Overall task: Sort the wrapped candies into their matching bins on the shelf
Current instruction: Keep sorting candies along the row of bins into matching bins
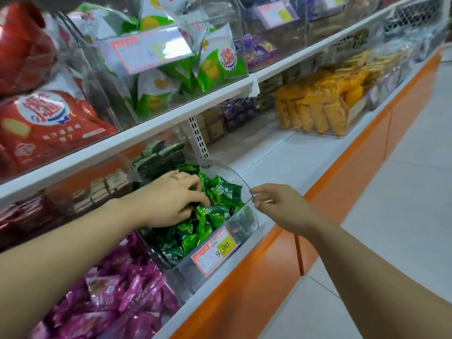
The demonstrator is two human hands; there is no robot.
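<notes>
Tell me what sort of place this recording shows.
Most likely a shop's snack aisle: a clear bin of green candies with a 9.90 price tag on its front, and bagged snacks on the white shelf above.

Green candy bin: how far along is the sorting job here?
Done: the green candies fill their clear bin with no other colour showing, and the pink candies lie apart in the next bin. In hand: the right hand pinches the clear lid up while the left hand reaches among the green ones; whether it holds one cannot be told. Left: no strays show, so likely withdrawing and lowering the lid.
</notes>
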